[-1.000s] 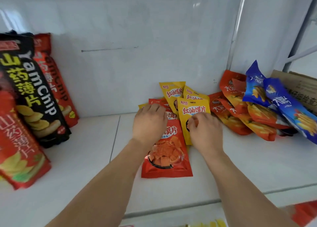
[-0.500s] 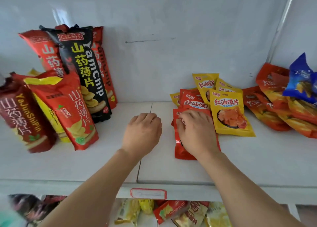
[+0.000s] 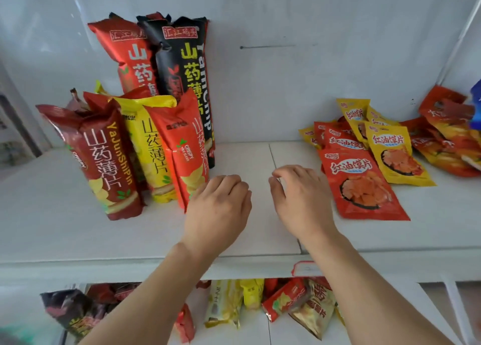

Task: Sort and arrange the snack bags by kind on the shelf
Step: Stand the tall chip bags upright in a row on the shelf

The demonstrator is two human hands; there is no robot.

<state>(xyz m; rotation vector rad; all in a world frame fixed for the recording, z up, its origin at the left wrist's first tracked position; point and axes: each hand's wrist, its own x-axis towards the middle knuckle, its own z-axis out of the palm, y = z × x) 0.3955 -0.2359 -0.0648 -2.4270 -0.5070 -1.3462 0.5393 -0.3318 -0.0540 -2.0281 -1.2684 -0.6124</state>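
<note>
Both hands hover over the bare middle of the white shelf (image 3: pixel 78 230) and hold nothing. My left hand (image 3: pixel 218 209) has loosely curled fingers, close to the orange-red yam chip bag (image 3: pixel 182 157). My right hand (image 3: pixel 299 198) is relaxed just left of a flat red snack pouch (image 3: pixel 361 185). A yellow pouch (image 3: pixel 395 154) lies beside it, with several more red and yellow pouches behind. Tall yam chip bags stand at the left: dark red (image 3: pixel 104 162), yellow (image 3: pixel 151 146), red (image 3: pixel 130 58) and black (image 3: pixel 184 66).
Orange-red bags (image 3: pixel 447 131) pile at the far right, with a blue bag (image 3: pixel 477 102) at the frame edge. A lower shelf holds several mixed snack bags (image 3: pixel 307 305). A price label holder (image 3: pixel 304 268) sits on the shelf's front edge. A white wall backs the shelf.
My right hand let go of the red pouch and drew left off it. My left hand moved left toward the yam chip bags. The view swung left.
</note>
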